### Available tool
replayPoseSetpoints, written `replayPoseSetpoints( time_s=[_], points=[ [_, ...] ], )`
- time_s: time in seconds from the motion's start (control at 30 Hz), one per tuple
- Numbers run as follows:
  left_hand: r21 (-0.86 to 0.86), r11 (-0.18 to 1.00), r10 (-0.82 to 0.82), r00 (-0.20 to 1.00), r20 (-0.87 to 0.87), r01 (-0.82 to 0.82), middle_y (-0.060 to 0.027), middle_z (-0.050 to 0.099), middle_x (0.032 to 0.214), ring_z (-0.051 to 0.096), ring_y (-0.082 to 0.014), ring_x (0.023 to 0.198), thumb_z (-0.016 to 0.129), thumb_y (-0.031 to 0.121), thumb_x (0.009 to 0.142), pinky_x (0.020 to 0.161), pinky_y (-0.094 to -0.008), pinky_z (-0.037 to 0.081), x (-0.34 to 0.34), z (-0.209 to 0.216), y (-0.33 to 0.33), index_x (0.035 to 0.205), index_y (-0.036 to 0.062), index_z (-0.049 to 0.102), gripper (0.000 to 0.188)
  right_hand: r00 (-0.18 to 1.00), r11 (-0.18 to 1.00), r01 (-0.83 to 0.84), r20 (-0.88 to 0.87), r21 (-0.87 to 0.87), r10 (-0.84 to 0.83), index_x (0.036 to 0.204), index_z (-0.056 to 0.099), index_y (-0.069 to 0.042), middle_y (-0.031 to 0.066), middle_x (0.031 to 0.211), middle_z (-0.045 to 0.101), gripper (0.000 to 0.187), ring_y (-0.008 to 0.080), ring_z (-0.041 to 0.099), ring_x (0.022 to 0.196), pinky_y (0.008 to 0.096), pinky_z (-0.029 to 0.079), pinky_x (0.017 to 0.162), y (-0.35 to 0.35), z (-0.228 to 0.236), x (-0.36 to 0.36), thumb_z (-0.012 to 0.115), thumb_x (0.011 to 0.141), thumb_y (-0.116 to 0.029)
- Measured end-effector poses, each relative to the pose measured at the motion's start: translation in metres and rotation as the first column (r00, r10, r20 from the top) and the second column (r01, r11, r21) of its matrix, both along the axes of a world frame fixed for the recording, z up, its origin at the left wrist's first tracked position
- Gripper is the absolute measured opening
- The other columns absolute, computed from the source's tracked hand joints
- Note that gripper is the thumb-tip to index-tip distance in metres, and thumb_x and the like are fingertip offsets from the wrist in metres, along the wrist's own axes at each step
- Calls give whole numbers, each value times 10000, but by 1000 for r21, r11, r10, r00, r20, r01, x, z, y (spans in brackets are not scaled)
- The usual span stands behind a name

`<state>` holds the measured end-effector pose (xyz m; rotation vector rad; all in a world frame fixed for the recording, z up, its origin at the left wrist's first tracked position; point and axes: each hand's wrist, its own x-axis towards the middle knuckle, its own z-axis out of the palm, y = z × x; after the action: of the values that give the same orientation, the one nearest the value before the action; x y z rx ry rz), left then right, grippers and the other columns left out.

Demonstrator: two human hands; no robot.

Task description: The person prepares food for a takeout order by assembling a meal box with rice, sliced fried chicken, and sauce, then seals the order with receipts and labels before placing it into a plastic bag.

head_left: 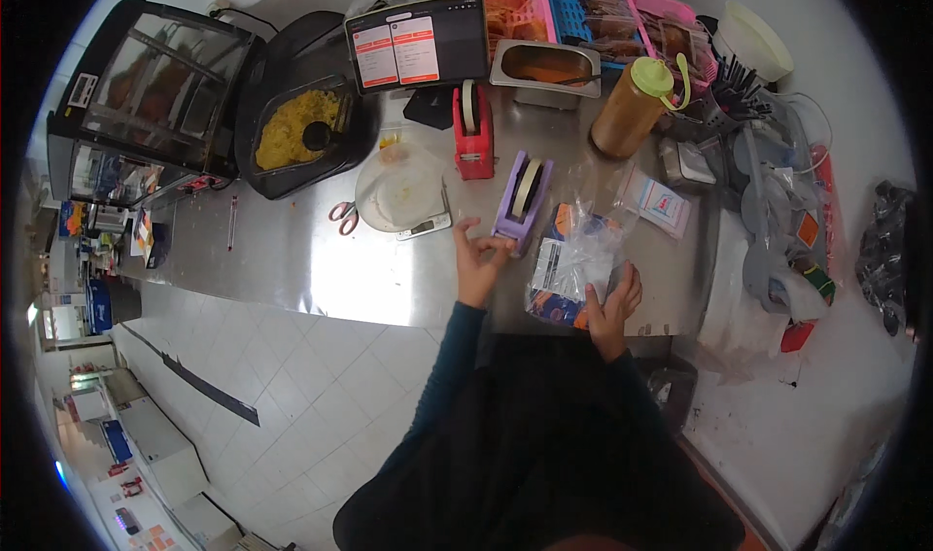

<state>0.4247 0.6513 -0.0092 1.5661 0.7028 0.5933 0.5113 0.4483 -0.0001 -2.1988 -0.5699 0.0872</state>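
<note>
Landmark: purple tape dispenser (523,199). Clear bag (573,259) with blue, orange and white packets just right of it, my right hand (612,308) on its lower edge. Small white sachet (662,204) with a red-blue label farther right. Tablet (418,42) propped up behind it, dark frame, two white-and-red panels on screen.
</note>
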Motion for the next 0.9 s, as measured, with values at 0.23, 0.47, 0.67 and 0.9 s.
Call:
replayPoseSetpoints(
  time_s=[0.23,0.47,0.67,0.9],
  points=[
    [-499,858,245,950,192,-120,-95,605,744,589,-176,763,591,-18,737,743,-266,431,-14,17,-17,1072,72,258,481,993,990,-93,61,-102,100,1242,203,72,290,1222,258,697,428,222,1140,496,143,958,-1,-14,6,571,749,-256],
    [660,738,324,931,-169,-137,-85,567,746,581,-186,817,589,38,752,773,-296,418,-26,4,-34,1006,52,309,378,985,969,-123,95,-214,146,1232,223,87,302,1271,188,701,457,185,1158,522,139,947,7,-17,-4,550,761,-317],
    [-126,924,360,933,-22,-360,-95,534,848,509,-176,964,635,79,727,826,-315,368,-32,-26,-11,1027,18,325,436,973,975,-110,179,-191,145,1234,273,36,253,1293,193,630,400,145,1207,501,119,962,30,11,2,556,774,-290],
    [375,767,329,821,467,-521,-167,359,1150,385,-256,1102,673,50,680,891,-365,356,18,46,170,1173,-15,228,668,970,986,-88,211,-142,117,1190,330,41,210,1276,275,578,366,204,1201,467,145,970,41,-5,7,602,742,-202]
  ],
)
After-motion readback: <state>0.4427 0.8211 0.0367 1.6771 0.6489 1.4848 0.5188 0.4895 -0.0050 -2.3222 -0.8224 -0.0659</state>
